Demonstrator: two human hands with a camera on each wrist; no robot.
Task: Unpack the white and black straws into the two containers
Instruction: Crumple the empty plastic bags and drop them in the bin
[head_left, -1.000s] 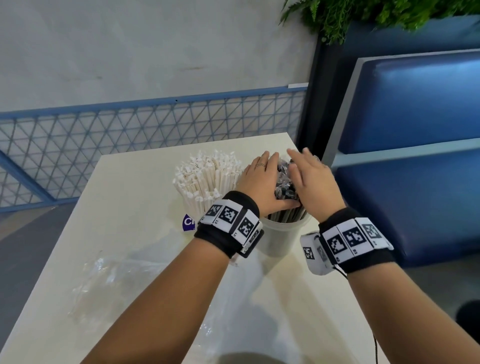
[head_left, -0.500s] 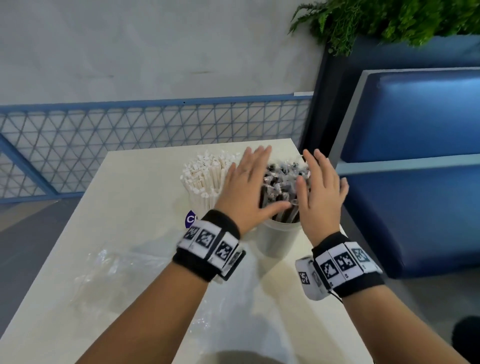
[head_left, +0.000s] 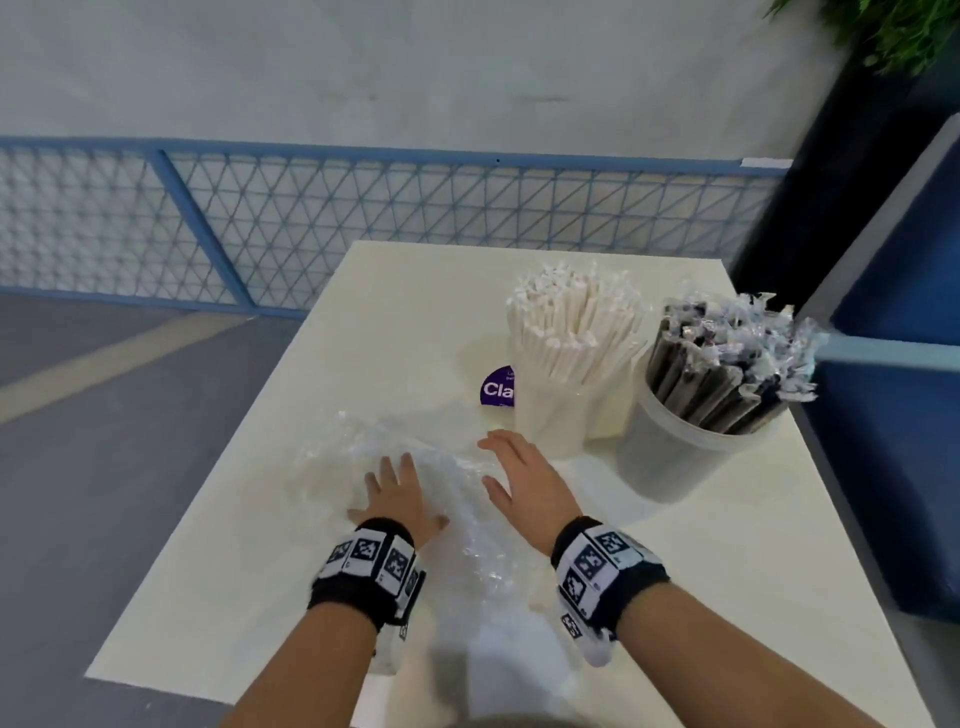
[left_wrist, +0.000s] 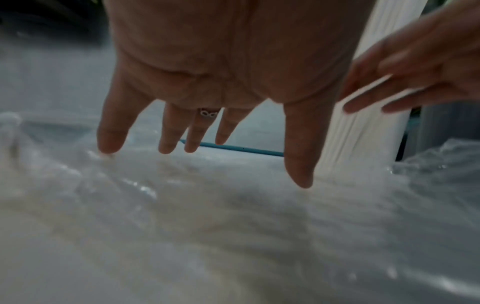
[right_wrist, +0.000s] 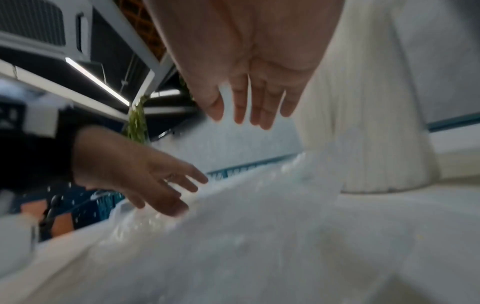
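White paper-wrapped straws (head_left: 571, 322) stand upright in a clear container (head_left: 553, 421). To its right, black straws (head_left: 727, 358) in clear wrappers lean in a grey tub (head_left: 670, 452). Crumpled clear plastic packaging (head_left: 415, 467) lies on the cream table (head_left: 270, 509) in front of them. My left hand (head_left: 395, 493) hovers over the plastic with fingers spread and straight, its little fingertip (left_wrist: 109, 144) at the film. My right hand (head_left: 524, 478) is flat and open just right of it, near the base of the white-straw container (right_wrist: 369, 144), holding nothing.
A purple round sticker (head_left: 498, 387) lies behind the white-straw container. A blue mesh railing (head_left: 363, 223) runs behind the table. A blue upholstered bench (head_left: 893, 415) stands close on the right, and a dark planter with greenery (head_left: 883, 36) at the far right.
Both hands left the top of the black straws and dropped toward me, over the plastic packaging. The head view swung left, so both containers now sit at the right.
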